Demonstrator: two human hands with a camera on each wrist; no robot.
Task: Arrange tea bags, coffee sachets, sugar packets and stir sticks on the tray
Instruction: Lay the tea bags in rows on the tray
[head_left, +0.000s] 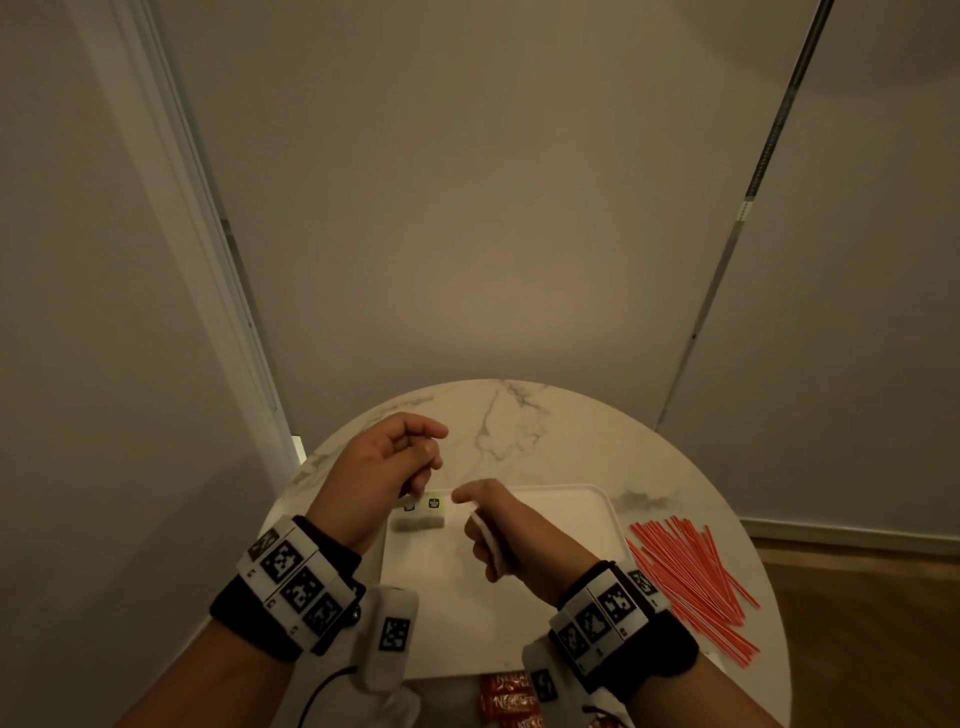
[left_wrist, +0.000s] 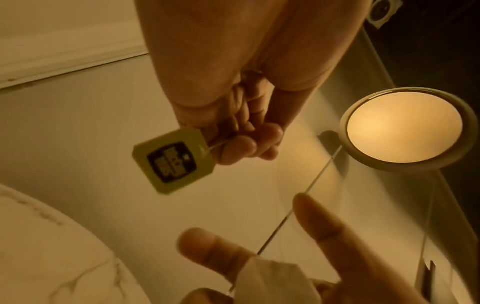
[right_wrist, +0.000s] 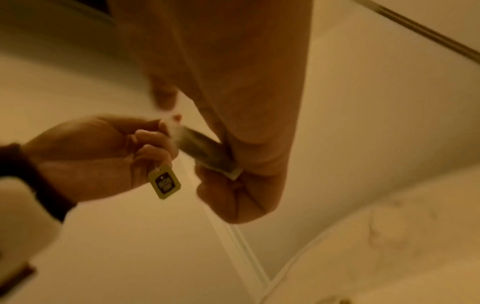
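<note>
My left hand (head_left: 423, 457) hovers over the tray's far left corner and pinches the string of a tea bag; its green tag (left_wrist: 174, 162) dangles below the curled fingers. My right hand (head_left: 478, 525) grips the white tea bag (head_left: 489, 540) itself, just right of the left hand and above the white tray (head_left: 571, 525). The right wrist view shows that tea bag (right_wrist: 205, 148) pinched at the palm and the tag (right_wrist: 165, 182) hanging from the left hand. Two tea bags (head_left: 421, 522) with green tags lie in the tray's far left corner.
Several red stir sticks (head_left: 691, 577) lie fanned on the round marble table (head_left: 519, 415), right of the tray. Red coffee sachets (head_left: 509, 701) sit at the table's near edge, partly hidden by my right wrist. A ceiling lamp (left_wrist: 405, 127) glows overhead.
</note>
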